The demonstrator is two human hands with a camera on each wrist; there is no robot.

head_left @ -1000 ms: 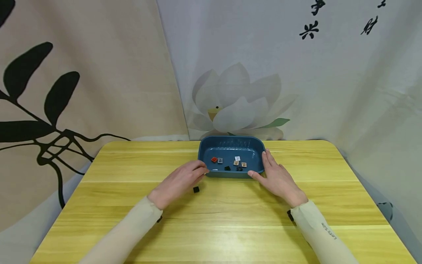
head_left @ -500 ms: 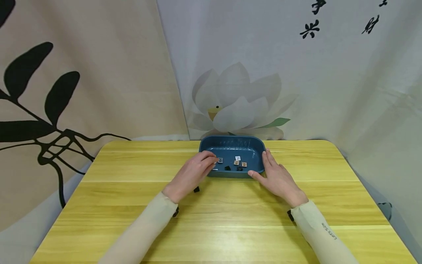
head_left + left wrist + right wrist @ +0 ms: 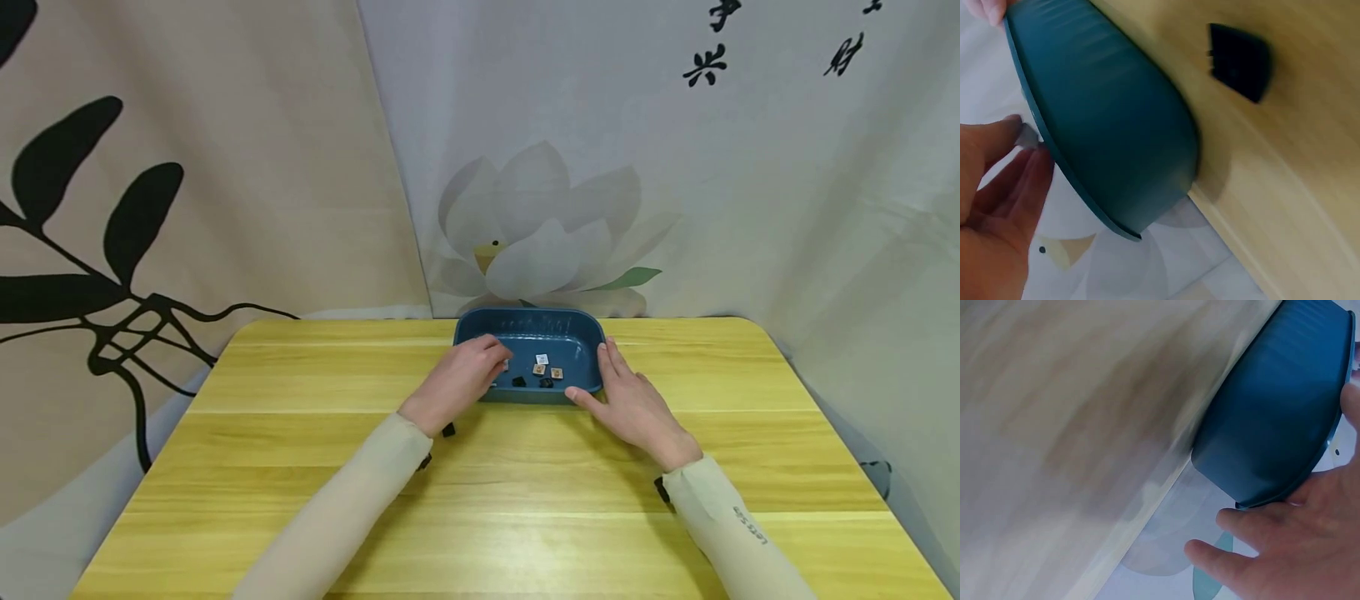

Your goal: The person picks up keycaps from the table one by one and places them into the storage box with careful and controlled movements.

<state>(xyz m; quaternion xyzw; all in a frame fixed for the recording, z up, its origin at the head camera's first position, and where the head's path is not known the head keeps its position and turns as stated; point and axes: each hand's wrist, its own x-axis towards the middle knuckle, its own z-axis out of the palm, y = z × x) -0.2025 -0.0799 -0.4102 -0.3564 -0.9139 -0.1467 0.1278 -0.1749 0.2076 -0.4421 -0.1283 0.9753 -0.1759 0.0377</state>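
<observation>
A blue rectangular tray (image 3: 540, 323) stands at the table's far edge. My left hand (image 3: 467, 375) reaches over its left part; in the left wrist view thumb and finger pinch a small grey keycap-like piece (image 3: 1027, 137) at the rim. My right hand (image 3: 633, 410) touches the tray's right end with straight fingers, its thumb on the near rim. Inside lie a white piece (image 3: 542, 359), two tan pieces, one tan piece (image 3: 557, 373) further right, and two black pieces, one black piece (image 3: 519, 382) nearer the left. The left hand hides the tray's left floor.
One black keycap-like piece (image 3: 448, 430) lies on the wooden table (image 3: 525, 500) in front of the tray, close to the left wrist. Behind the table hangs a printed curtain (image 3: 750, 208).
My left hand has moved rightward from the tray's left rim to inside it, covering the red and grey pieces seen earlier. The right hand and the tray have stayed in place.
</observation>
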